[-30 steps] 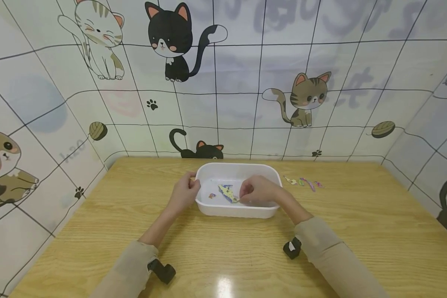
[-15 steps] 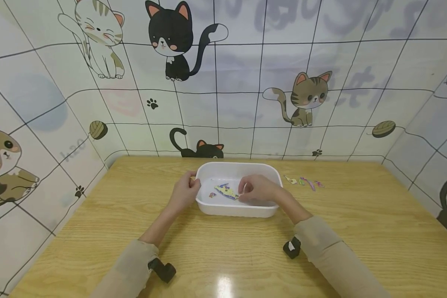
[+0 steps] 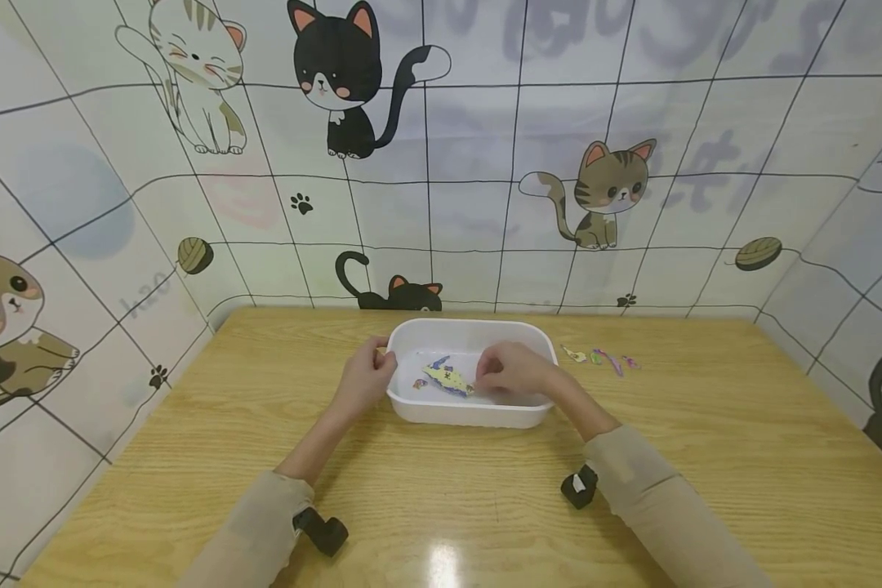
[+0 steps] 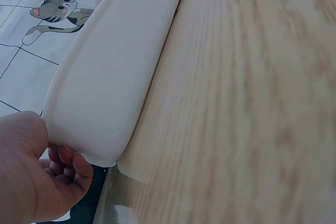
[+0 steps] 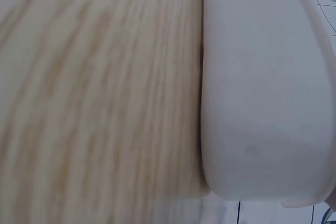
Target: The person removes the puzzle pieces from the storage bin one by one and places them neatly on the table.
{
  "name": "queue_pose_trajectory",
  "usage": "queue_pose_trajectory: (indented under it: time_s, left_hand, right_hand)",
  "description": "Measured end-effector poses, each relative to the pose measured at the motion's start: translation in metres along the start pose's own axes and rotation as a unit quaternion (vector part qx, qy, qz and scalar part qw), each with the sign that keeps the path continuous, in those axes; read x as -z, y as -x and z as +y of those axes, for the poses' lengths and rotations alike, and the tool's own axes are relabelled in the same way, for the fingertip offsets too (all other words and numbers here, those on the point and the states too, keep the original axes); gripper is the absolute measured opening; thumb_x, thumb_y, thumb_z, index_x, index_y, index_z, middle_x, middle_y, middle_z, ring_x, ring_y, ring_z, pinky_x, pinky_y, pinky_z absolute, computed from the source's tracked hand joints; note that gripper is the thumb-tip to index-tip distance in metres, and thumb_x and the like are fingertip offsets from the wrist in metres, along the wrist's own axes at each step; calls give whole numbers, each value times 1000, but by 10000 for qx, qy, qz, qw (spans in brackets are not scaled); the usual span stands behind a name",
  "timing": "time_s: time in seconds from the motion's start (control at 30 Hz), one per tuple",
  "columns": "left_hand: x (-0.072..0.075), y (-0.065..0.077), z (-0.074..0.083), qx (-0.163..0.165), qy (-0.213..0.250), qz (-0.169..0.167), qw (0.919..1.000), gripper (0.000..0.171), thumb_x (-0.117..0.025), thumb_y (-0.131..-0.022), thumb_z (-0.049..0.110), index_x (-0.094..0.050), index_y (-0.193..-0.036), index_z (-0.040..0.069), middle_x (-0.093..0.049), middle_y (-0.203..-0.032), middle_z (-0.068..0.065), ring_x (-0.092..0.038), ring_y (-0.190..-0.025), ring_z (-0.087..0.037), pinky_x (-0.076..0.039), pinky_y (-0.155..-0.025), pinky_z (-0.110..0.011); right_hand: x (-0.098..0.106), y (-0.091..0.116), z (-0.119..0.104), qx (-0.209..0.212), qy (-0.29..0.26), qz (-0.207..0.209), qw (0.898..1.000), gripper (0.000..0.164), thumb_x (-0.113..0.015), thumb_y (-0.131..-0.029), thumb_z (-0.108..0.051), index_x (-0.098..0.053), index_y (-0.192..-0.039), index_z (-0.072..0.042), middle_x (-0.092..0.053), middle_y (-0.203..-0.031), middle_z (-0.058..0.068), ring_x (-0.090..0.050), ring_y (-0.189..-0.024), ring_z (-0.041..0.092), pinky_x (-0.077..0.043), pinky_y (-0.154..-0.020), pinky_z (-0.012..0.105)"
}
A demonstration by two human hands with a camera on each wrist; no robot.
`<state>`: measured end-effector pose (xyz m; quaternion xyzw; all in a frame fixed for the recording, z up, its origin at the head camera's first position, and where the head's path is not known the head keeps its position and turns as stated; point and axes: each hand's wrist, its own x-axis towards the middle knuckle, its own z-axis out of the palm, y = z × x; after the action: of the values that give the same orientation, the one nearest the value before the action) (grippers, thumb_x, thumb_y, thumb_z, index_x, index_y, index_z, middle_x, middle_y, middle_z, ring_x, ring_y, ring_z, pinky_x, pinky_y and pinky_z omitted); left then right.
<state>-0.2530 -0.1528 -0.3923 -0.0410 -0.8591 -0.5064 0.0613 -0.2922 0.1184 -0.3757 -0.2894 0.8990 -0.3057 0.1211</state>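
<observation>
Two hands are being seen from the head: the white box (image 3: 470,415) is being gripped at its left end by the left hand (image 3: 364,379), and the right hand (image 3: 516,370) is being held inside, beside the yellow-and-blue piece (image 3: 447,378) in there; whether anything is being pinched cannot be told! From the left wrist, the box's end is being clasped between thumb and fingers. From the right wrist, box wall and wooden table (image 5: 105,87) are being shown.

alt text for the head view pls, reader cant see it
A person's left-hand grip is on a white tub, the right-hand grip inside it by a yellow-blue piece. Small colourful pieces lie right of the tub on a wooden table.
</observation>
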Motion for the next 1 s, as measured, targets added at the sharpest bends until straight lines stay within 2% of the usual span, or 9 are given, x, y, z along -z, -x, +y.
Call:
queue_pose_trajectory:
  time_s: [0.1, 0.23, 0.33, 0.43, 0.57, 0.67, 0.77, 0.93, 1.0]
  left_hand:
    - [0, -1, 0, -9, -6, 0, 10000, 40, -53, -100, 10, -53, -137, -5, -54, -78, -6, -48, -66, -16, -41, -56, -25]
    - [0, -1, -1, -39, 35, 3, 10000, 40, -52, -99, 10, -53, -136, -6, -53, -77, -5, -47, -65, -15, -40, -55, -25]
    - [0, -2, -2, -69, 69, 14, 10000, 40, -52, -98, 10, -53, -135, -7, -53, -76, -5, -47, -65, -15, -40, -55, -25]
    - [0, -2, -2, -79, 75, 17, 9999, 40, -52, -98, 10, -54, -134, -7, -54, -76, -6, -47, -65, -15, -40, -55, -25]
    - [0, -1, -2, -71, 92, 7, 9999, 40, -52, -98, 10, -54, -135, -7, -53, -76, -6, -47, -64, -15, -41, -55, -25]
    - [0, 0, -1, -63, 96, 6, 9999, 40, -51, -98, 9, -53, -135, -6, -52, -75, -5, -47, -64, -15, -40, -55, -25]
    - [0, -1, -1, -50, 84, -7, 10000, 40, -52, -98, 9, -53, -135, -6, -52, -75, -5, -47, -64, -15, -40, -55, -25]
    - [0, -1, 0, 14, 63, -39, 10000, 41, -51, -99, 10, -52, -137, -7, -53, -77, -6, -48, -65, -16, -41, -56, -26]
    - [0, -1, 0, 16, 64, -40, 10000, 41, -52, -99, 9, -52, -137, -7, -54, -77, -7, -48, -65, -16, -41, -56, -26]
  right_hand:
    - [2, 0, -1, 10, -284, 92, 9996, 9, -70, -92, -13, -70, -90, -4, -67, -79, -1, -58, -73, 11, -48, -70, 28]
    - [2, 0, -1, -112, -923, 298, 9952, 11, -68, -94, -10, -68, -93, 0, -70, -80, 5, -66, -73, 16, -54, -70, 30]
    - [2, 0, -1, -188, -1324, 591, 9893, 12, -69, -94, -9, -66, -95, 2, -71, -82, 9, -69, -73, 19, -58, -71, 34]
    - [4, 2, -2, -237, -1508, 926, 9839, 12, -69, -94, -9, -66, -97, 3, -72, -84, 10, -70, -75, 21, -59, -73, 37]
    - [10, 8, -2, -224, -1842, 1303, 9740, 14, -67, -96, -9, -66, -102, 4, -72, -89, 12, -71, -82, 32, -58, -78, 43]
    - [16, 14, -2, -191, -2137, 1475, 9655, 18, -65, -98, -10, -64, -107, 6, -72, -93, 15, -69, -89, 41, -57, -82, 47]
    - [22, 21, -2, -224, -2241, 1597, 9611, 21, -65, -99, -12, -63, -109, 6, -72, -96, 16, -68, -93, 44, -56, -85, 48]
    - [29, 31, 4, -215, -2252, 1784, 9576, 23, -64, -99, -13, -63, -110, 7, -71, -97, 19, -68, -92, 42, -56, -85, 47]
    - [32, 35, 8, -193, -2301, 1885, 9545, 23, -64, -99, -12, -63, -111, 8, -70, -97, 20, -70, -88, 33, -57, -84, 45]
